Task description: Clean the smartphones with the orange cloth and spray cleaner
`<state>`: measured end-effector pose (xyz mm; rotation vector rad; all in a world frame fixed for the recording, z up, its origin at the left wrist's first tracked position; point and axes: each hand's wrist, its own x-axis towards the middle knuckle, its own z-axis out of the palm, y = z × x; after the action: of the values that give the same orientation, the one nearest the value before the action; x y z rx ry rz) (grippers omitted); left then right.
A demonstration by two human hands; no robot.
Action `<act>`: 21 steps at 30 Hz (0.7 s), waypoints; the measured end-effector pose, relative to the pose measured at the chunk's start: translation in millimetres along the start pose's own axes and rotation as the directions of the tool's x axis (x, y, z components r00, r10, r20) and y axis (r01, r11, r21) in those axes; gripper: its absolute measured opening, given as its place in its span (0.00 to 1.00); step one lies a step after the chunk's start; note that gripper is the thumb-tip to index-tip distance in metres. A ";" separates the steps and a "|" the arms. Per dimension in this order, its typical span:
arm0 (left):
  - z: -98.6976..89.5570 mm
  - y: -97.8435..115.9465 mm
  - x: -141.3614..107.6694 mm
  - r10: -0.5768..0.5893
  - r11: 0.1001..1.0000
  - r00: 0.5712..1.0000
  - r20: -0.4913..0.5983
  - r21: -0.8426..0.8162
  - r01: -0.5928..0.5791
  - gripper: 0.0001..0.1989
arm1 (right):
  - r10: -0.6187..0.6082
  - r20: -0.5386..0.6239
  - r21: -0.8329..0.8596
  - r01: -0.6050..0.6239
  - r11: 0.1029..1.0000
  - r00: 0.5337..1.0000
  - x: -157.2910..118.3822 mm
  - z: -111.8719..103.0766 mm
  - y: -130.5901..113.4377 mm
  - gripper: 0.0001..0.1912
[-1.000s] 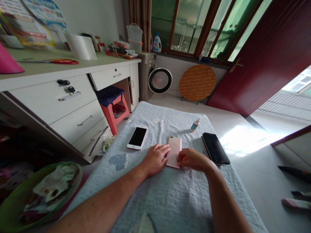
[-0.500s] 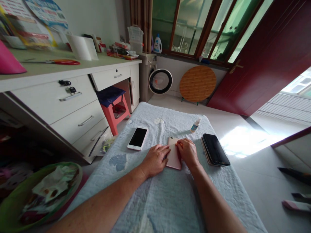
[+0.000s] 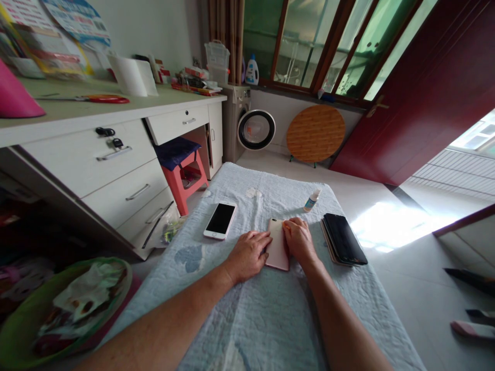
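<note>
A pink-gold phone [image 3: 277, 252] lies back side up on the cloth-covered table, its camera at the far left corner. My left hand [image 3: 249, 255] rests along its left edge, fingers stretched out, the tips touching the phone. At the phone's right edge, the bent fingers of my right hand [image 3: 298, 239] pinch a small orange piece [image 3: 286, 224] against its upper right part; most of that piece is hidden. To the left, a white phone [image 3: 220, 220] lies screen up. A small spray bottle [image 3: 311, 200] stands beyond my right hand.
Stacked dark-screened devices [image 3: 343, 239] lie at the table's right side. The quilted cloth [image 3: 266, 319] covers the table. A green basin [image 3: 15, 330] with crumpled things is at lower left, beside a white drawer desk [image 3: 116, 180]. A red stool [image 3: 180, 180] stands beyond.
My right fingers and the orange piece have shifted slightly along the phone's right edge. My left hand stays in place, and the whole view has moved a little.
</note>
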<state>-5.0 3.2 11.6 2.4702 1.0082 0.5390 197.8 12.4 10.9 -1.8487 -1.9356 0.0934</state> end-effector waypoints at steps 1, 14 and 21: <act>0.3 -0.1 0.1 0.000 1.000 1.000 -0.002 -0.002 0.000 0.22 | -0.015 0.009 -0.001 0.015 1.000 1.000 0.2 -0.8 -1.2 0.15; -4.4 3.7 -0.2 0.019 1.000 1.000 -0.005 -0.021 -0.019 0.23 | -0.293 0.219 0.236 0.241 0.941 0.931 -10.6 -21.2 -16.8 0.14; -2.1 3.1 -0.5 0.006 1.000 1.000 -0.014 -0.001 -0.006 0.20 | -0.376 0.402 0.432 0.189 0.882 0.835 -15.1 -45.1 -25.1 0.17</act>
<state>-4.6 1.3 14.8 2.4727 1.0060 0.5590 190.9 -16.2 55.9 -1.3375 -2.2960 0.8377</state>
